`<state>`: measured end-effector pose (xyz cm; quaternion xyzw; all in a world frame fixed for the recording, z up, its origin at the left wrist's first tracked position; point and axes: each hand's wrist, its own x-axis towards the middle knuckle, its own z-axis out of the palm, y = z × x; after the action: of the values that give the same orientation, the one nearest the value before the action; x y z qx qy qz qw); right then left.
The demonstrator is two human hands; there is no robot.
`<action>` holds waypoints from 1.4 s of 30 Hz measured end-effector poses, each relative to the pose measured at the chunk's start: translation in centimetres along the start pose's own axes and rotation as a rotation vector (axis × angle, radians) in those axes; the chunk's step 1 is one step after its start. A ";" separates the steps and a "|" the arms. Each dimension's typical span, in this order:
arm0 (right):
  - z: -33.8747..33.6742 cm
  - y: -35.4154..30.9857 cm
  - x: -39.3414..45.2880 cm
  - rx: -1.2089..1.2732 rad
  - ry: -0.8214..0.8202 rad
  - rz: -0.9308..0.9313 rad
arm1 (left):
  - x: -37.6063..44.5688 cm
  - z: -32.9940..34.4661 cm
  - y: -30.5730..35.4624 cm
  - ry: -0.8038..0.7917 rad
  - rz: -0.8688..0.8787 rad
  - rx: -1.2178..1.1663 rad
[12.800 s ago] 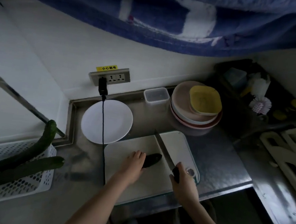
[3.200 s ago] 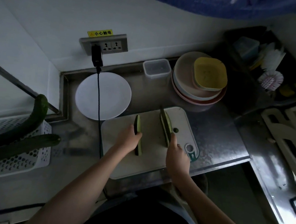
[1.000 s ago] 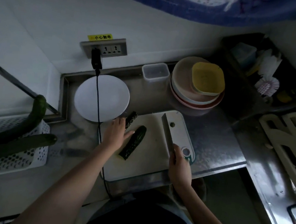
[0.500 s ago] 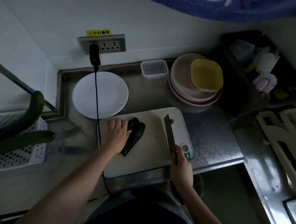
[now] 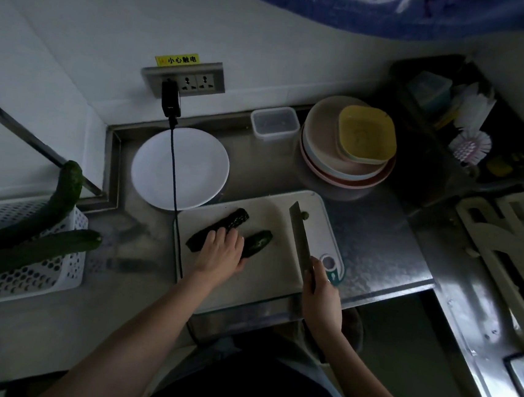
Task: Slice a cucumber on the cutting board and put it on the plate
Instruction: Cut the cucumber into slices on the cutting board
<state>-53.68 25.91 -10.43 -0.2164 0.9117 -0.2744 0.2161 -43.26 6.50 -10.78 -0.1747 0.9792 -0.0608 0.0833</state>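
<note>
— What have you got on the board?

— I see the board (image 5: 275,276) at centre frame, on the steel counter (image 5: 378,241). Two dark cucumber pieces lie on it at a slant. The longer piece (image 5: 219,228) runs from lower left to upper right; the shorter piece (image 5: 258,243) sits just right of it.

— And the hands?

— My left hand (image 5: 220,253) rests on both pieces, fingers laid over them and slightly spread, thumb against the shorter one. I can't tell whether it grips or only presses. My right hand (image 5: 322,292) is wrapped round the handle of the knife (image 5: 300,234), at the board's lower right. The blade points toward the top of the frame, right of the cucumber and apart from it. I can't tell if its edge touches the board.

— The plate?

— White plate (image 5: 192,172), upper left of the board, its rim just beside the board's corner. No cucumber on it. A black cable (image 5: 173,189) hangs across it from a plug in the wall socket (image 5: 198,80).

— Anything else?

— A small green bit (image 5: 305,215) by the blade tip. Two whole cucumbers (image 5: 35,240) in a white basket (image 5: 23,274) at far left. Stacked dishes (image 5: 348,149) and a clear tub (image 5: 275,122) above the board.
</note>
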 end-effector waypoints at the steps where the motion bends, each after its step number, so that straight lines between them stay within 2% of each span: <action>1: -0.1 0.0 0.0 0.002 0.001 -0.005 | 0.0 0.0 0.2 0.007 0.028 0.005; 5: -0.1 -0.1 0.0 0.002 -0.005 -0.004 | -0.1 0.5 1.5 0.019 0.098 0.026; 8: -0.2 0.0 -0.1 0.006 -0.013 0.014 | 0.2 0.3 1.5 0.024 0.081 -0.026; 11: -0.3 0.1 0.0 0.008 -0.012 0.032 | 1.1 -0.2 0.2 0.056 -0.088 -0.125; 13: -0.5 0.1 -0.1 0.015 -0.015 0.035 | 1.7 -0.7 -0.8 -0.006 -0.254 -0.155; 15: -0.6 0.0 -0.2 0.016 -0.021 0.032 | 2.1 -0.4 -1.6 -0.109 -0.326 -0.161; 21: -0.9 -0.3 -0.6 0.024 -0.023 -0.003 | 2.5 -0.2 -2.6 -0.154 -0.300 -0.219; 24: -1.0 -0.1 -0.7 0.015 -0.015 0.004 | 3.1 -0.4 -2.8 -0.065 -0.313 -0.215; 26: -1.1 -0.1 -0.7 0.013 -0.014 0.004 | 3.7 -0.8 -2.9 -0.061 -0.317 -0.203; 28: -1.1 -0.1 -0.8 0.004 -0.017 -0.003 | 4.2 -0.9 -3.2 -0.083 -0.293 -0.189; 31: -1.2 -0.2 -0.9 -0.007 -0.017 -0.011 | 4.1 -1.2 -3.5 -0.033 -0.268 -0.181; 33: -1.1 -0.2 -0.8 -0.005 -0.014 -0.002 | 3.5 -1.6 -3.1 0.076 -0.156 -0.193; 35: -1.1 -0.3 -0.6 0.004 -0.013 0.006 | 2.7 -1.2 -2.2 0.156 0.046 -0.297; 37: -1.1 -0.5 -0.5 0.016 -0.009 -0.006 | 1.8 -0.5 -0.3 0.054 0.199 -0.401; 38: -1.1 -0.6 -0.5 0.014 -0.009 -0.015 | 1.5 -0.4 0.7 -0.026 0.233 -0.382; 40: -1.3 -0.9 -0.6 -0.014 -0.019 -0.026 | 1.3 -0.1 2.4 -0.125 0.207 -0.302; 42: -1.4 -1.0 -0.8 -0.047 -0.021 -0.041 | 1.4 -0.2 3.1 -0.146 0.133 -0.301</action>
<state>-53.48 26.11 -8.53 -0.2429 0.9109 -0.2551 0.2150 -45.62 8.93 -11.28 -0.1239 0.9780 0.1049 0.1308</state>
